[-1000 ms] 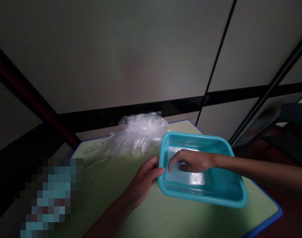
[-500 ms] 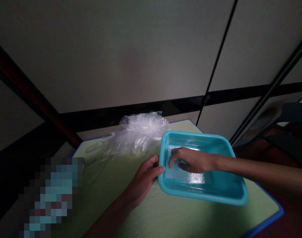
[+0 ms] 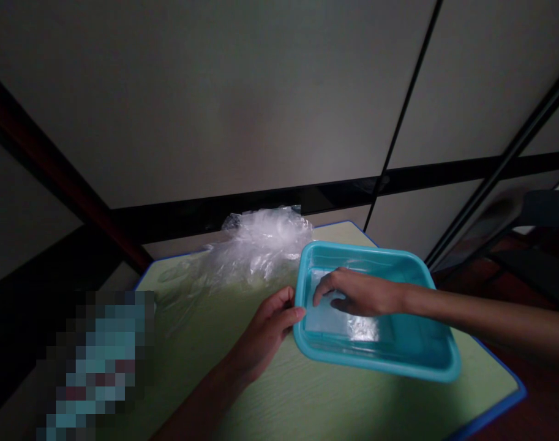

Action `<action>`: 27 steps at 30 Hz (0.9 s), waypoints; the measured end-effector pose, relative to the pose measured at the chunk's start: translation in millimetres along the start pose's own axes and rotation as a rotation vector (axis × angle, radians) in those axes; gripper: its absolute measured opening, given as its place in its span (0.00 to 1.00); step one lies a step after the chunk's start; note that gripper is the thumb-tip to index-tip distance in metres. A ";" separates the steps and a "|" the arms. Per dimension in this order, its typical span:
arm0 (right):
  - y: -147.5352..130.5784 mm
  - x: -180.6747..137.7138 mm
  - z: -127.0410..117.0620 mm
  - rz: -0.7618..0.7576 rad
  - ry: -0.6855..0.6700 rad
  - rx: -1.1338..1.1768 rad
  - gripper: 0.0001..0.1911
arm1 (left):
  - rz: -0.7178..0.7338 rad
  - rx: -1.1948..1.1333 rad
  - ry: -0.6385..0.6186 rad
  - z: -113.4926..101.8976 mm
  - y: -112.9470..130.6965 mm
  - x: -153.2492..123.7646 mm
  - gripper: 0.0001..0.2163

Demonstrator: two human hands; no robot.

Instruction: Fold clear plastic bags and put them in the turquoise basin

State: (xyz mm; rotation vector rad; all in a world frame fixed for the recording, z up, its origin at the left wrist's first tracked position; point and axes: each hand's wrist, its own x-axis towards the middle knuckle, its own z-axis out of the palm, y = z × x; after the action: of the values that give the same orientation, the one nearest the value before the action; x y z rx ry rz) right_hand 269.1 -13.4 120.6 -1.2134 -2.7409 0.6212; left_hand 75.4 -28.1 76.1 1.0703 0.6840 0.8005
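Observation:
A turquoise rectangular plastic basin [image 3: 430, 367] sits on the light green table. My left hand [image 3: 272, 324] grips its left rim, thumb on top and fingers bent round the outside. Reaching in from the right, my right hand [image 3: 359, 293] is inside the basin, with bent fingers pointing down and the thumb apart from them. Beneath it, on the basin's floor, lies a pale, flat, shiny piece [image 3: 364, 329] that looks like a sheet or thin packet; its exact kind is unclear. Whether the right fingertips touch it cannot be made out.
Crumpled clear plastic wrap [image 3: 270, 245] lies at the back of the green table [image 3: 242, 404], which has a blue edge. A pale panelled cabinet [image 3: 242, 122] stands directly behind. A blurred-out patch [image 3: 100, 361] covers the lower left. A dark chair [image 3: 545, 208] is at far right.
My right hand has lifted very slightly inside the basin. My left hand, the basin and the plastic wrap stay practically where they were.

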 end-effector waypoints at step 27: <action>-0.8 -0.6 -26.7 0.015 0.056 -0.047 0.15 | -0.002 -0.050 0.004 -10.4 -7.4 4.5 0.09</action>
State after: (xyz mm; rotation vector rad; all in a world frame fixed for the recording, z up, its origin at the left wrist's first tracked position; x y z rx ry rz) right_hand 275.2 -5.5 145.4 -1.2419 -2.7174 0.5194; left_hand 71.1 -21.3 65.3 1.0227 0.6650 0.8145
